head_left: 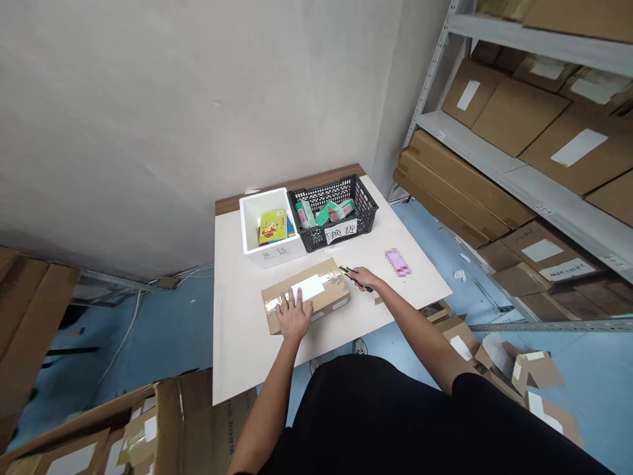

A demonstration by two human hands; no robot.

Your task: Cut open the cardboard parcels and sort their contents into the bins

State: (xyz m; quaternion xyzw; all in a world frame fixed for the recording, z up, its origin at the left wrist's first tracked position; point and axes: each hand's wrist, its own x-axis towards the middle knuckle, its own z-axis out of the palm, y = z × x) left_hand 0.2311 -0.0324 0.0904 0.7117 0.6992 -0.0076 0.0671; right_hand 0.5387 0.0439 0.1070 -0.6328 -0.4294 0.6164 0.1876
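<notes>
A taped cardboard box (330, 284) with a white label (310, 286) on top lies on the white table (237, 369). My left hand (293, 315) rests flat on the box's top with its fingers spread, near the label. In my right hand (364, 277) is a black and yellow utility knife (357, 280), gripped by its handle. The knife's tip points at the right end of the box, close to the tape there. Whether the blade touches the tape, I cannot tell.
Behind the box stand a white bin (250, 221) holding colourful booklets and a black plastic crate (366, 214) with green boxes. A blurred pink item (398, 262) lies at right. Shelves of cartons (524, 168) line the right side; opened cartons (462, 340) lie on the floor.
</notes>
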